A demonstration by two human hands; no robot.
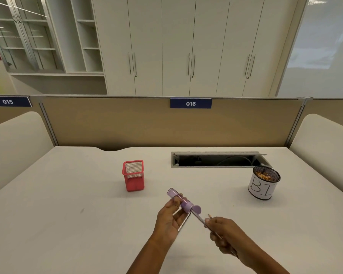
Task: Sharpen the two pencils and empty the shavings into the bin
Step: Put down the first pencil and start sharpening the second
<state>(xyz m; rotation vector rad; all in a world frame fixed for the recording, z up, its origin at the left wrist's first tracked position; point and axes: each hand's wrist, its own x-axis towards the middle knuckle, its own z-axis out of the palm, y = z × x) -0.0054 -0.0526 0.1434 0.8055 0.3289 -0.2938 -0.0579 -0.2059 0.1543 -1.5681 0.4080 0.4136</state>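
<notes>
Over desk (67, 194), two hands (169, 220) (224, 234) hold one sharpener (179, 199), two pencils (198, 219) (209, 215).

From where I stand, the desk (216, 186) lies bare on the near and left sides of the bin (261, 189), with the red mesh holder (133, 176) well off to the bin's left, the open cable slot (216, 161) just behind it and the partition (127, 123) farther behind.

Two pencils (198, 217) (210, 215), one sharpener (174, 194), one holder (133, 176), one bin (262, 187).
</notes>
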